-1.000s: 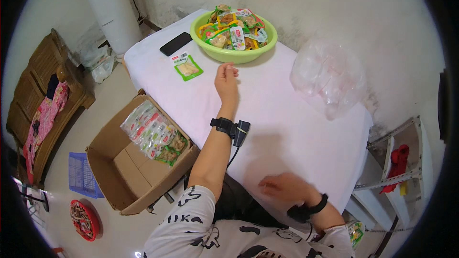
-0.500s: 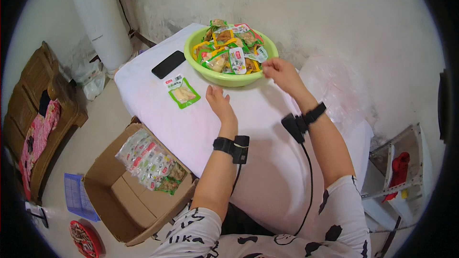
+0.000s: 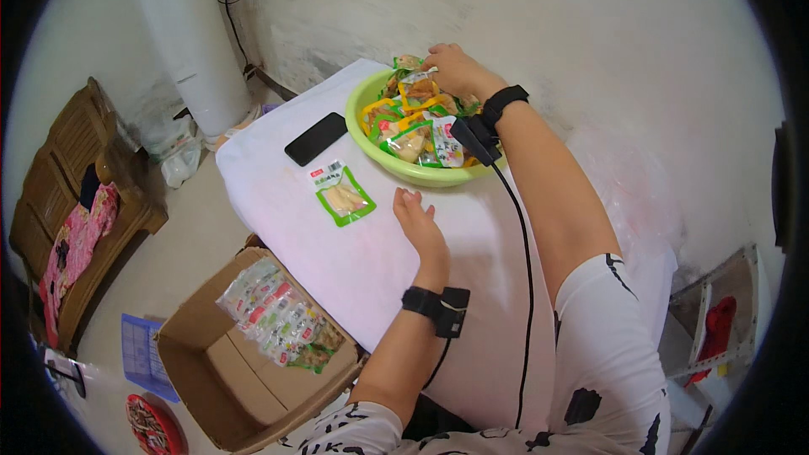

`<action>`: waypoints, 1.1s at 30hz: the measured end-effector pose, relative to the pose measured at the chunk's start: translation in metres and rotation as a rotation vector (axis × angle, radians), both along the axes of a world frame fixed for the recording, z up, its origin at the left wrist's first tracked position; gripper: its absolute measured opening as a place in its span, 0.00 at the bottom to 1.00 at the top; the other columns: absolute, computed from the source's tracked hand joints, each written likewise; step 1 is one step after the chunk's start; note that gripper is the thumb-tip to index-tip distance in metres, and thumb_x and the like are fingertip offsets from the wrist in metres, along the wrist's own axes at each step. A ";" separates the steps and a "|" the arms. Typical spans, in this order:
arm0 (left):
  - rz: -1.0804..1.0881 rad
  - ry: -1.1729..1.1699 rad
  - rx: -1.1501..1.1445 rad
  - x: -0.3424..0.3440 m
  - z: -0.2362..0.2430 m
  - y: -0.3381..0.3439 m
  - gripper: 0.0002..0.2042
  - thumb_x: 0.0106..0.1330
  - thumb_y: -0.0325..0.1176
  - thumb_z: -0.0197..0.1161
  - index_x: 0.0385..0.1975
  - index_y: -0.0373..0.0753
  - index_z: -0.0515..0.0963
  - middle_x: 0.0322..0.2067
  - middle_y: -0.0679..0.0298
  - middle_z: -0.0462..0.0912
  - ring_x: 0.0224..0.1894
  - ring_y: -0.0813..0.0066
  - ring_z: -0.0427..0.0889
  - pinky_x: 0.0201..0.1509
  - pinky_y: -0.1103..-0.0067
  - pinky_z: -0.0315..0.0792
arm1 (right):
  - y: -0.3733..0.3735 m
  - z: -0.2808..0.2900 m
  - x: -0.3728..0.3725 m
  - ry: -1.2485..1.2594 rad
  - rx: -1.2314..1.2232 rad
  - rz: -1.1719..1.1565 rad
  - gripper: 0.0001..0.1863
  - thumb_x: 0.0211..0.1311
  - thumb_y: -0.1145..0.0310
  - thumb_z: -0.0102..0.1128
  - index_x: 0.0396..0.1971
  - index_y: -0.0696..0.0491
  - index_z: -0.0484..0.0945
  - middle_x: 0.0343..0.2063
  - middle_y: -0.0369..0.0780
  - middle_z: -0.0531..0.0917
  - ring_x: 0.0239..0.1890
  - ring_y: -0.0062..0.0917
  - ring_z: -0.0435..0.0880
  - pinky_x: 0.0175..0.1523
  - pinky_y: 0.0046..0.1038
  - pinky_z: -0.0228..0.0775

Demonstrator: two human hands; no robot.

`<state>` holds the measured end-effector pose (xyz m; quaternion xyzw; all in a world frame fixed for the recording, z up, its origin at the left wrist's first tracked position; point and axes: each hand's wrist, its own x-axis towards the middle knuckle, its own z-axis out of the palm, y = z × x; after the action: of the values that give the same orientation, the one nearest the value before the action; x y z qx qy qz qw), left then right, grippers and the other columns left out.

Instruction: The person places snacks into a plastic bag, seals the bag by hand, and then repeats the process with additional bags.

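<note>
A light green basin [image 3: 421,173] heaped with sealed food packets stands toward the back of the white-covered table. My right hand [image 3: 462,72] reaches over the heap, its fingers bent down and closed on a food packet [image 3: 419,89] near the back; the fingertips are partly hidden. My left hand [image 3: 419,221] hovers above the cloth in front of the basin, fingers loosely curled and apart, with nothing in it. To its left, a single green-edged packet [image 3: 344,195] with pale food inside lies flat. Each wrist wears a black strap with a small device and a cable.
A black phone [image 3: 316,139] lies left of the basin. At the table's left front, an open cardboard box [image 3: 198,379] holds a row of overlapping packets [image 3: 282,313]. A blue basket [image 3: 143,354] and a red bowl [image 3: 160,425] sit on the floor. Clear plastic [image 3: 632,194] bunches at right.
My right hand has moved from the basin's right rim in over the packets, toward the back. My left hand stays in front of the basin. The whole view has shifted slightly.
</note>
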<state>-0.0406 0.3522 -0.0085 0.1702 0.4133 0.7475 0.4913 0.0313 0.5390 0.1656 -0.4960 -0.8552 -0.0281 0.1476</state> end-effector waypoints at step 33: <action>0.001 -0.147 -0.074 -0.005 0.014 -0.002 0.26 0.70 0.48 0.39 0.61 0.35 0.55 0.61 0.54 0.58 0.60 0.62 0.64 0.57 0.65 0.63 | -0.118 0.048 0.053 0.120 -0.515 0.392 0.08 0.53 0.76 0.54 0.31 0.55 0.81 0.31 0.39 0.80 0.36 0.26 0.77 0.44 0.28 0.68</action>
<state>-0.0451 0.3498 0.0059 0.0965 0.4035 0.7424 0.5260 0.0845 0.4208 0.2133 -0.3440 -0.9032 0.2471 0.0700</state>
